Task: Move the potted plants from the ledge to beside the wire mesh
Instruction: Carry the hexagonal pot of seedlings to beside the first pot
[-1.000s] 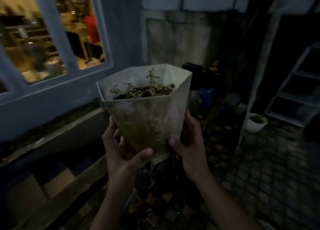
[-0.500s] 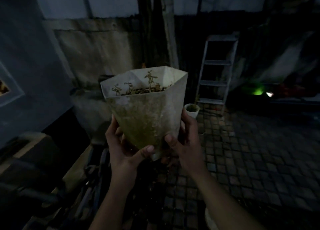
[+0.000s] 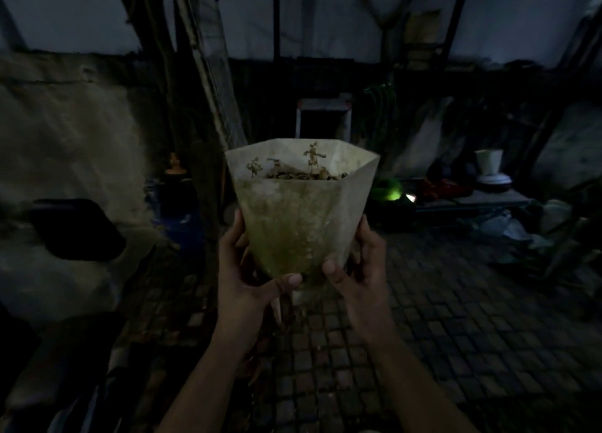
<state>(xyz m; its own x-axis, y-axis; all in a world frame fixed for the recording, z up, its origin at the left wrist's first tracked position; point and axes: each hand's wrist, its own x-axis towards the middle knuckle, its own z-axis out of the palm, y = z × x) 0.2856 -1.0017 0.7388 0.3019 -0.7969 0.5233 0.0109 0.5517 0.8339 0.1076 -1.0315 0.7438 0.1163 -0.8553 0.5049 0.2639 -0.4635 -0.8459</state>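
Pot (image 3: 303, 211) held up in air over brick floor (image 3: 423, 335), gripped low down by left hand (image 3: 247, 279) and right hand (image 3: 358, 270). Pot white, six-sided, wide on top, narrow below, stained green. Small dry plants (image 3: 311, 159) seen inside.

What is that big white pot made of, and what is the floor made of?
The pot looks like matte plastic or maybe glazed ceramic: thin, crisp angular rim, smooth sides stained greenish. I cannot tell which. The floor looks like small stone or brick pavers, rough and dull, with dark joints between them.
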